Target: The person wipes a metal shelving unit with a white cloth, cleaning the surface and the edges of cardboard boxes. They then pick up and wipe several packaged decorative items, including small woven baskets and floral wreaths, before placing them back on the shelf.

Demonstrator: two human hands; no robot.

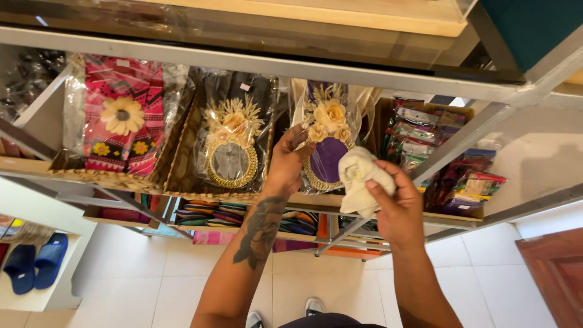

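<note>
My left hand (288, 159) grips the lower left edge of a clear-wrapped purple ornament (328, 141) with a gold beaded rim and cream flowers, standing on the wooden shelf (303, 199). My right hand (395, 203) holds a bunched cream cloth (359, 181) against the ornament's lower right side. Left of it stands a wrapped black ornament (231, 141) with a gold oval frame. Further left sits a wrapped pink patterned bag (121, 121) with a cream flower.
A metal shelf frame (255, 62) crosses above the goods. A cardboard box of colourful packets (446, 164) stands at the right. Folded coloured fabrics (209, 214) lie on a lower shelf. Blue slippers (35, 262) rest on a white stand at left. My shoes (285, 313) stand on white floor tiles.
</note>
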